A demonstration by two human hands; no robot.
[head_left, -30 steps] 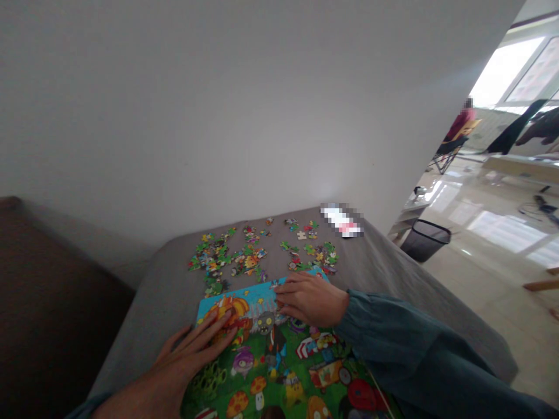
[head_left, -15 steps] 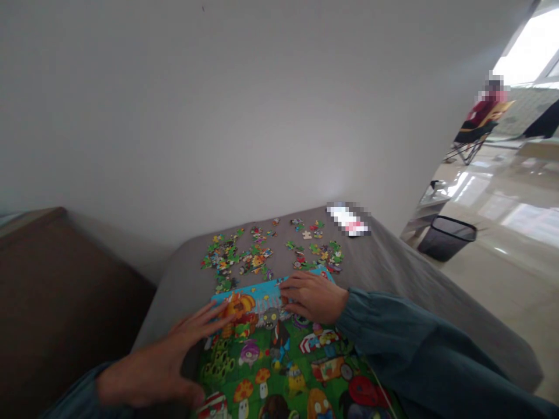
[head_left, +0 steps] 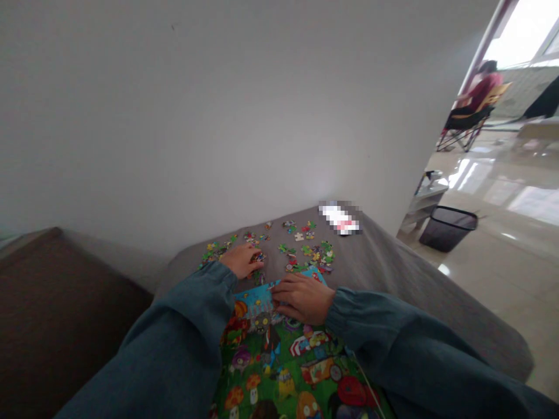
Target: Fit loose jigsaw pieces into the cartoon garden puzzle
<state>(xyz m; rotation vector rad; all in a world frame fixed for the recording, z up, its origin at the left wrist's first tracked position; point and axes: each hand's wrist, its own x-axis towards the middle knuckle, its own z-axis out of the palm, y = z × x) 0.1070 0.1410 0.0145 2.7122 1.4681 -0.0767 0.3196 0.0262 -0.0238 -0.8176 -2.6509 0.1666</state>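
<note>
Puzzle (head_left: 288,361) mostly assembled, top edge unfinished; left hand (head_left: 242,260) curls onto loose pieces (head_left: 305,253), right hand (head_left: 303,298) lies flat, holding nothing.

Puzzle board (head_left: 288,361) cut off at bottom edge; left hand (head_left: 241,260) hides loose pieces (head_left: 305,251) beneath; item (head_left: 339,218) at surface's far corner pixelated.

Multicolour cartoon puzzle (head_left: 288,361), grey cloth (head_left: 393,273), teal sleeves (head_left: 183,343).
</note>
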